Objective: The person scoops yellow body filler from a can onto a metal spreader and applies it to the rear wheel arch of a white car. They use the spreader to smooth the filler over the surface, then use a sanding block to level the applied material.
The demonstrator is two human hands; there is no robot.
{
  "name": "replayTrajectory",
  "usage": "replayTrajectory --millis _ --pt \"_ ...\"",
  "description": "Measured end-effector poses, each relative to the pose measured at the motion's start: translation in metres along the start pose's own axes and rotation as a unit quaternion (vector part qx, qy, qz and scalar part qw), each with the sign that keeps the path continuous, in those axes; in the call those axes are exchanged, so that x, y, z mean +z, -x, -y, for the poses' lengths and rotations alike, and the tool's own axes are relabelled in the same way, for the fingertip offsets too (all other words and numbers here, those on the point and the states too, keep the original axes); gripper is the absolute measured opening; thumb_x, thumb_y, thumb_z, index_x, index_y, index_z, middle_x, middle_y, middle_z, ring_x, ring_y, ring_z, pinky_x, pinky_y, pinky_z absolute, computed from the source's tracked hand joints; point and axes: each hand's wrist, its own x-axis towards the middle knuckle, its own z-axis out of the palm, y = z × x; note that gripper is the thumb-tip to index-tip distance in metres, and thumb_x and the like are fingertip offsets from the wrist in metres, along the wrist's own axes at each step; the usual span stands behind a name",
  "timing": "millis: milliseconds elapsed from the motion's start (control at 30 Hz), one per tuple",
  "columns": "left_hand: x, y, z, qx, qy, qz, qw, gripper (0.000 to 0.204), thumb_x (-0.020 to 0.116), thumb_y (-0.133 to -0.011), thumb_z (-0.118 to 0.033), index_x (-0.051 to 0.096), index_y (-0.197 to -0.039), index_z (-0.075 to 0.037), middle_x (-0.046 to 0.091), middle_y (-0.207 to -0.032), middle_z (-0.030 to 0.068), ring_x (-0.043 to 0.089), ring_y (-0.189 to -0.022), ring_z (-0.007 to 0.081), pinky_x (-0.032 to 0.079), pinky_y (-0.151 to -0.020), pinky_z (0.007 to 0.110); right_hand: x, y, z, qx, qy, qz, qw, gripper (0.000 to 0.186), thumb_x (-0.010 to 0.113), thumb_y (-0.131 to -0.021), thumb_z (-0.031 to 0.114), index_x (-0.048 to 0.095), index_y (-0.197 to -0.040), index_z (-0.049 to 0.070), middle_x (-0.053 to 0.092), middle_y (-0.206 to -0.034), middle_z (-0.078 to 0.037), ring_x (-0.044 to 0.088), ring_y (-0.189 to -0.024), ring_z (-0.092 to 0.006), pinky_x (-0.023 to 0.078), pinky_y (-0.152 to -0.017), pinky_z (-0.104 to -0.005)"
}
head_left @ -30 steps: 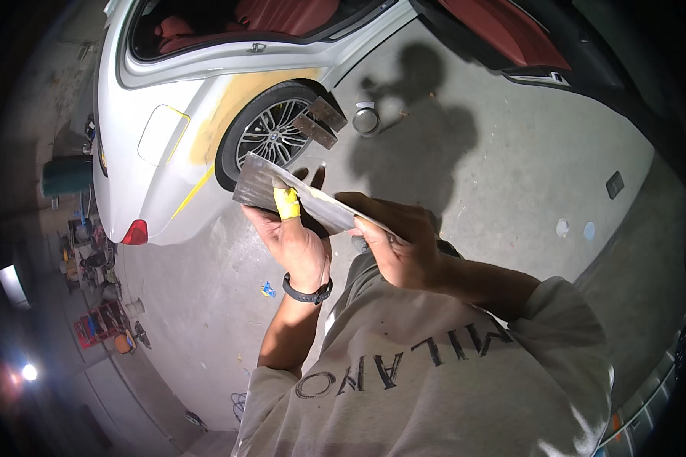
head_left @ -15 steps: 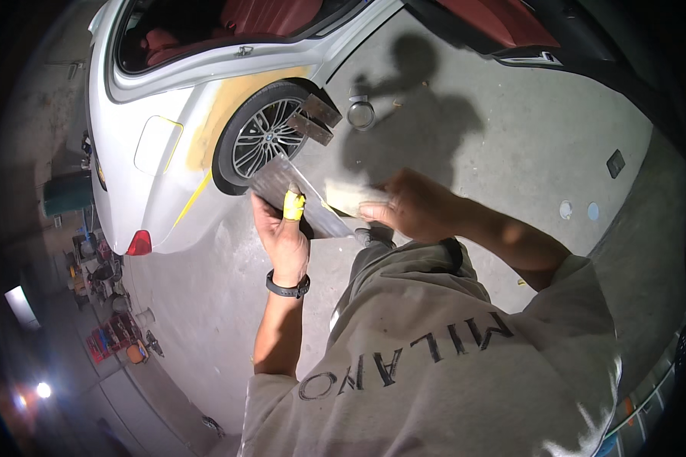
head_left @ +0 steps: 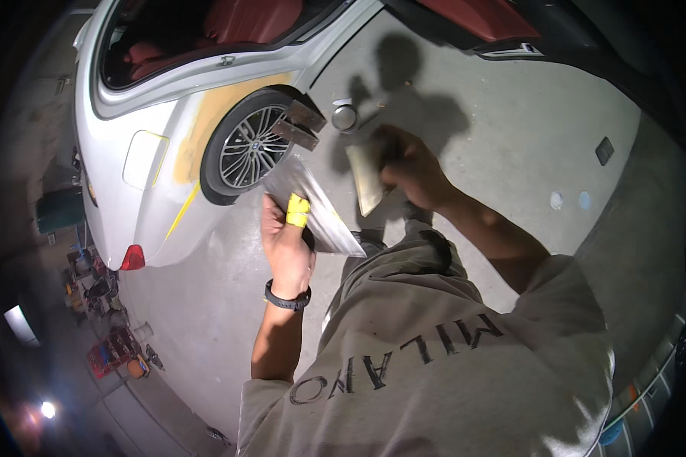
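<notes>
My left hand [head_left: 290, 259], with a watch on the wrist and yellow tape [head_left: 298, 211] around the thumb, grips a flat grey metal mixing plate [head_left: 324, 217], its thumb lying across the top. A thin yellowish smear shows along the plate's right side. To the right, my right hand [head_left: 413, 171] is closed on a pale cream putty spreader [head_left: 367, 183], held upright and apart from the plate. Beyond both hands stands a white car [head_left: 110, 145] with a tan filler patch [head_left: 196, 137] around its rear wheel arch.
The rear wheel [head_left: 250, 148] has dark metal pieces [head_left: 301, 124] beside it. A round tin [head_left: 344, 118] sits on the concrete floor [head_left: 511, 145]. An open car door [head_left: 503, 34] reaches across the top right. Tools and red crates [head_left: 110, 352] line the left wall.
My right hand has lifted the spreader off the plate, moving it up and away to the right and turning it upright. My left hand still holds the plate in nearly the same place.
</notes>
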Motion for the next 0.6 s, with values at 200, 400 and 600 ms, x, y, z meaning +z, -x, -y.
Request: replayTrajectory --millis 200,400,600 --pt "0.055 0.022 0.022 0.060 -0.050 0.040 0.996 0.044 0.058 -0.101 0.001 0.048 -0.144 0.000 0.061 -0.132 0.0064 0.058 -0.116 0.0127 0.044 -0.104 0.029 0.034 -0.011 0.002 -0.024 -0.409 0.100 0.907 0.043 0.032 -0.114 0.042 0.056 -0.108 0.007 0.059 -0.094 -0.003 0.057 -0.078 -0.0104 0.048 -0.073 -0.0250" --pt "0.060 0.007 0.005 0.111 0.007 -0.048 0.993 0.044 0.056 -0.099 0.007 0.046 -0.142 0.000 0.062 -0.127 0.0073 0.058 -0.112 0.0126 0.045 -0.102 0.028 0.065 0.028 -0.023 -0.229 -0.029 -0.031 0.972 0.030 0.047 -0.109 0.009 0.056 -0.134 -0.005 0.064 -0.124 -0.021 0.062 -0.117 -0.0360 0.049 -0.101 -0.0419" --pt "0.066 0.007 -0.006 0.086 -0.035 -0.017 0.996 0.041 0.060 -0.100 0.006 0.049 -0.139 -0.001 0.062 -0.126 0.0055 0.057 -0.111 0.0115 0.045 -0.100 0.028 0.035 0.020 0.015 -0.041 -0.157 0.045 0.986 0.033 0.046 -0.112 0.026 0.060 -0.125 0.000 0.065 -0.112 -0.012 0.063 -0.096 -0.0186 0.052 -0.081 -0.0336"
